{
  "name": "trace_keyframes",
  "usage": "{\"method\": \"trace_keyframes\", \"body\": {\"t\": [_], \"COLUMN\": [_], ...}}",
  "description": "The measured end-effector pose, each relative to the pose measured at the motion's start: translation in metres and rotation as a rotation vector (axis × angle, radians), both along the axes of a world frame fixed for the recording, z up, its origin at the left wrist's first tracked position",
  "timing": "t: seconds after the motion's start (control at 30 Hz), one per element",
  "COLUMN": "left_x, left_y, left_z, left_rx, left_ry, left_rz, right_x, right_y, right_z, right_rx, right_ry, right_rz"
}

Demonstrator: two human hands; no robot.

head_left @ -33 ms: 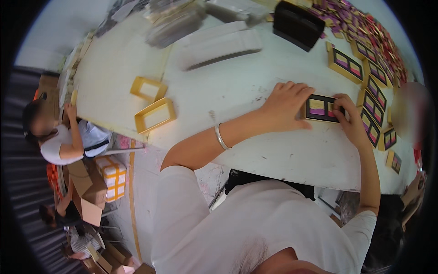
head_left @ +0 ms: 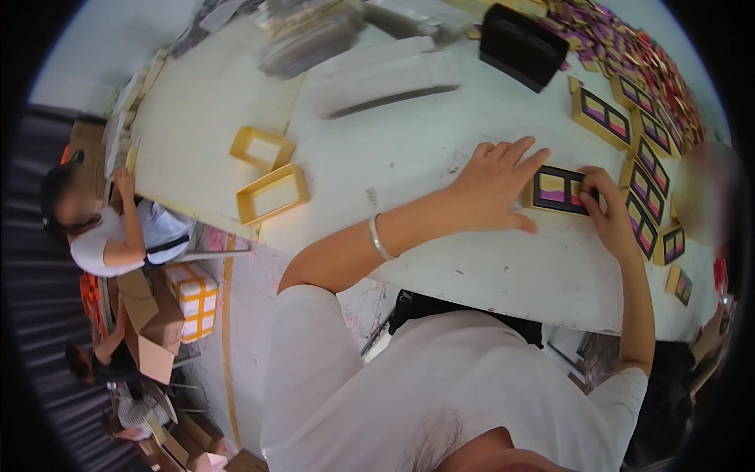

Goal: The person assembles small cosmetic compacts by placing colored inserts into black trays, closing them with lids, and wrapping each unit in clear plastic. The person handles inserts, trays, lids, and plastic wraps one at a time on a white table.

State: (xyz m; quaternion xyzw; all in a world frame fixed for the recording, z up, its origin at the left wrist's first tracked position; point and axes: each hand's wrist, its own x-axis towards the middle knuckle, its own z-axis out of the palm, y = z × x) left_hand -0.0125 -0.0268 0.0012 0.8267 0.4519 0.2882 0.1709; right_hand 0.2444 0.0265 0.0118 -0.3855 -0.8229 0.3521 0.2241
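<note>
On the white table in front of me lies a shallow gold-sided box [head_left: 553,191] with a black insert and two windows, showing purple, pink and gold pieces. My right hand [head_left: 604,203] is closed around its right end, thumb and fingers at the right window and covering part of it. My left hand [head_left: 495,187] is open at the box's left end, its fingers spread and holding nothing. Farther right stand similar filled boxes [head_left: 602,118] in a cluster. To the left are two gold rectangular frames, one nearer [head_left: 272,193] and one behind it [head_left: 261,148].
A black open box [head_left: 522,47] stands at the back, beside a large heap of small purple, gold and red pieces [head_left: 629,63]. White stacked trays [head_left: 391,82] and plastic-wrapped bundles [head_left: 311,39] lie far off. Another person [head_left: 102,228] sits at the left table edge, near cartons [head_left: 149,322].
My left fingers have lifted and spread off the box's left end. My right hand stays at the right end. The whole view has shifted slightly.
</note>
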Motion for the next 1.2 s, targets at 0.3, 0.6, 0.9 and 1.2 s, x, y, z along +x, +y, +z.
{"method": "trace_keyframes", "body": {"t": [0.3, 0.6, 0.9, 1.2], "left_x": [-0.175, -0.167, -0.185, -0.222], "left_y": [-0.012, 0.056, -0.006, -0.177], "left_z": [0.059, 0.043, 0.047, 0.019], "left_rx": [0.142, -0.165, -0.015, -0.129], "left_ry": [0.194, 0.532, 0.449, 0.593], "left_rz": [0.560, 0.499, 0.548, 0.809], "right_x": [0.002, 0.006, 0.005, -0.033], "right_y": [-0.035, -0.036, -0.016, 0.046], "right_z": [0.011, 0.018, 0.011, 0.042], "right_rx": [0.210, 0.208, 0.576, 0.948], "right_ry": [-0.291, -0.269, -0.450, -0.303], "right_rz": [-0.050, -0.085, -0.131, -0.203]}}
